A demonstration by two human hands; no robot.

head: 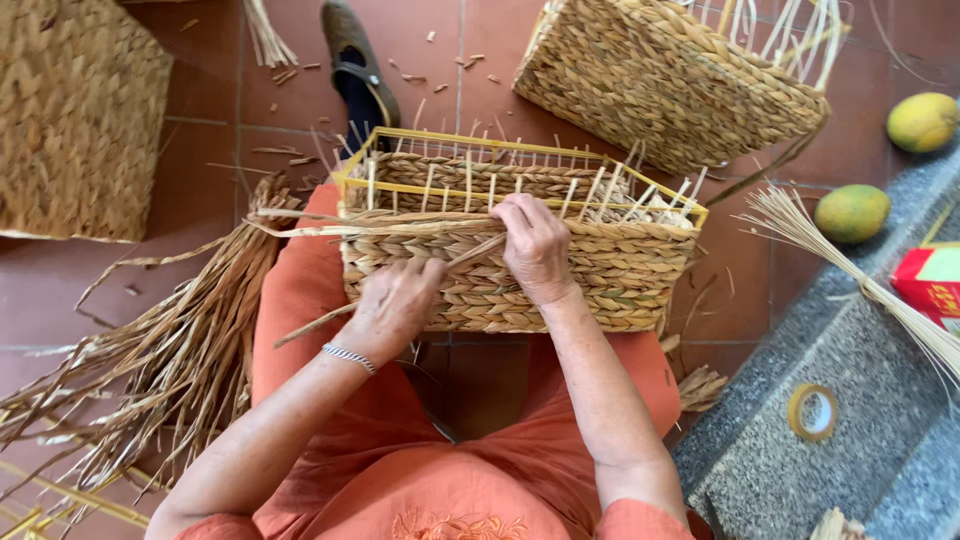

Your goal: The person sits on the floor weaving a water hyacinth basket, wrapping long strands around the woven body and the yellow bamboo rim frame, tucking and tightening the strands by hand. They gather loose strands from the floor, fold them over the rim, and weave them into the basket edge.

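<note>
Two hands are seen at work on a half-woven basket (pixel 520 270) that rests on the lap, over orange trousers (pixel 440 450), near the middle of the scene. At the far left a flat woven panel (pixel 75 115) lies on the tiled floor (pixel 200 100). Below it, a loose heap of dried straw (pixel 170 370) is spread beside the left knee, with strands trailing toward the basket. The left hand (pixel 392 305), a silver bracelet (pixel 349 357) at its wrist, is closed around a flat straw strand (pixel 400 285) against the near wall of the basket. The right hand (pixel 535 245) is pressed on the woven rim, fingers curled over the top row and pinching the same strand's far end. A yellow frame (pixel 480 150) with thin upright stakes is seen standing above the woven part. Beyond the basket a foot in a brown sandal (pixel 355 55) rests on the floor, and short straw cuttings are scattered about it. At the far right a larger woven basket (pixel 670 75) lies tipped on its side. Farther right, two yellow-green fruits (pixel 880 170) sit on the floor at the edge of a grey stone step (pixel 880 440); a bundle of thin pale reeds (pixel 860 280), a red carton (pixel 930 280) and a roll of tape (pixel 812 412) lie on the step.
</note>
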